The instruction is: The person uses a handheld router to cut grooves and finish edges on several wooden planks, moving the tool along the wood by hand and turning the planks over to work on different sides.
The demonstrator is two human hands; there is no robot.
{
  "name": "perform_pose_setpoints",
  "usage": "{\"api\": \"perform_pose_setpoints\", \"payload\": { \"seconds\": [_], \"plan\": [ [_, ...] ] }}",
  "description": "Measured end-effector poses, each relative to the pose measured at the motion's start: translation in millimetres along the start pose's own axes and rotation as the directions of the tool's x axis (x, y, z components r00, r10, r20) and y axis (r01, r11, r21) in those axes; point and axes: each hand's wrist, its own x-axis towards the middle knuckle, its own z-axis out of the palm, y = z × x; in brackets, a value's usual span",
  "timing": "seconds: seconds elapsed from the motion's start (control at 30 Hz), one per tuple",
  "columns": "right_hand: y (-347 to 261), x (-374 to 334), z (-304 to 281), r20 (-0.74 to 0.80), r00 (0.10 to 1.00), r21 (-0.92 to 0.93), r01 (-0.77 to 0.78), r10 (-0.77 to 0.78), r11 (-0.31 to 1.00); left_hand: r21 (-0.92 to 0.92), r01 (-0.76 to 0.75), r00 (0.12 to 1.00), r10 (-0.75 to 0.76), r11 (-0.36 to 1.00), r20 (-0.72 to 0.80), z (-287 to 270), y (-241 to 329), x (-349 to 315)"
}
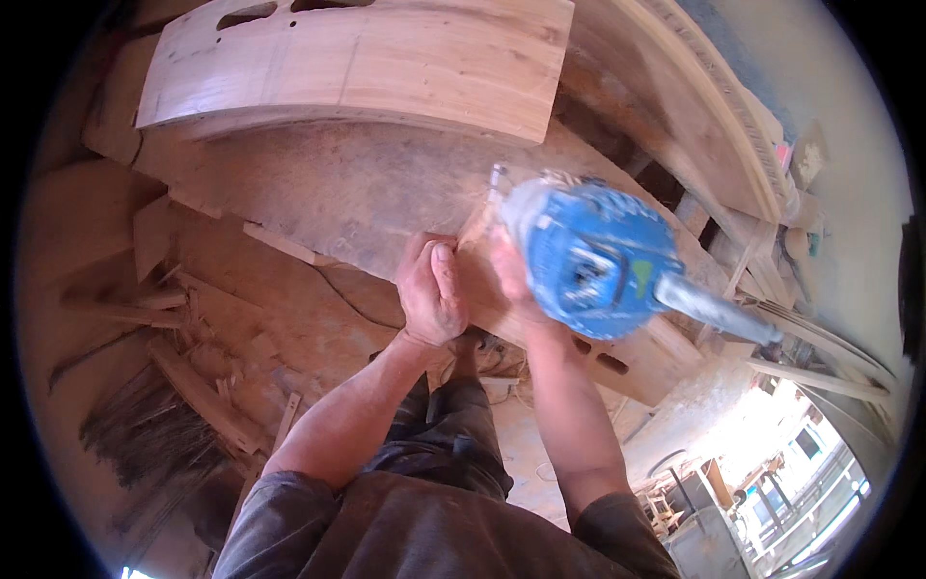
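My right hand [509, 270] is wrapped round a blue corded power tool [603, 261], which looks like a handheld router, dusty and tilted, with its cord end to the right. Much of that hand is hidden behind the tool's body and slightly blurred. My left hand [431, 289] is closed at the near edge of a pale wooden workpiece [482, 289], thumb on top, just left of the tool. The workpiece runs toward the lower right and has oblong slots [611, 364] near its end. Where the tool meets the wood is hidden.
Beneath lies a dusty wooden work surface [318, 183]. A curved wooden panel [386, 63] with slots stands on its far side. Another large curved piece [690, 96] is at far right. Wood offcuts [203, 391] and a thin cord [347, 301] lie low on the left.
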Motion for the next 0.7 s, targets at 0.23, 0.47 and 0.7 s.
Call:
{"api": "perform_pose_setpoints", "payload": {
  "seconds": [0.23,0.47,0.7],
  "plan": [
    [-16.2,27.5,48.0,0.082,0.994,0.133,-0.080,0.069,0.988,-0.022,0.003,0.990,-0.006,1.000,-0.142,9.2,-0.1,-9.7],
    [-36.2,27.1,16.3,-0.128,0.932,0.356,-0.277,0.341,0.892,-0.111,0.201,0.970,-0.214,0.973,-0.115,12.3,-17.2,-15.8],
    [-15.3,-25.5,-156.3,-0.610,0.554,0.397,-0.406,0.567,0.823,0.041,0.210,0.973,-0.213,0.977,0.087,3.1,-0.7,-8.4]
  ]
}}
